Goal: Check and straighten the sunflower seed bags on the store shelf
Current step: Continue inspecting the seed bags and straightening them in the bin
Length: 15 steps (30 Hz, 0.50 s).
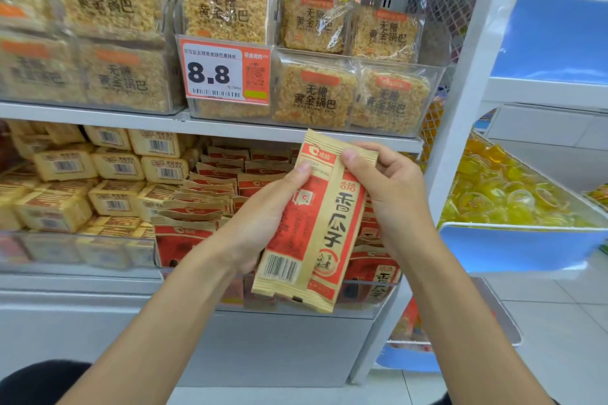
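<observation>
Head camera, going from the left: many sunflower seed bags (197, 207) lean in a messy row on the lower shelf (98, 286), so they seem to need tidying. The left hand (263, 217) grips one seed bag (316, 223) by its side, up in front of the shelf with the words facing the person, likely to check it. The right hand (388, 187) pinches its top corner to hold it flat.
</observation>
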Each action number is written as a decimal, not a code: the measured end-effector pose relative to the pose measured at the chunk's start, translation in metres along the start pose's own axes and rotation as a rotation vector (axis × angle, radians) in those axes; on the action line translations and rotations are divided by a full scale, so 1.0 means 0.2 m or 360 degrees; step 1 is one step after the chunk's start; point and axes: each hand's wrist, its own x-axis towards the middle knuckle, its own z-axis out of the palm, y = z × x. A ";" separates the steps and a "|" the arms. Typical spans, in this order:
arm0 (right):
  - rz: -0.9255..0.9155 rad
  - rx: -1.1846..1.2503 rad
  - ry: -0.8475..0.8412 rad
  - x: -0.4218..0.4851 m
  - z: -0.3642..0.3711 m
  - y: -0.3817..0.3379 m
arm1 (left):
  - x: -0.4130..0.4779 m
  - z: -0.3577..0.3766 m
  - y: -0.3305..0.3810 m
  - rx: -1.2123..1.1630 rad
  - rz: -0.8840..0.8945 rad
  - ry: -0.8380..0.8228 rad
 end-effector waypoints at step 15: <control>-0.0042 -0.0065 -0.0225 0.00 -0.01 0.02 | 0.03 0.02 -0.01 -0.0132 0.0183 0.0297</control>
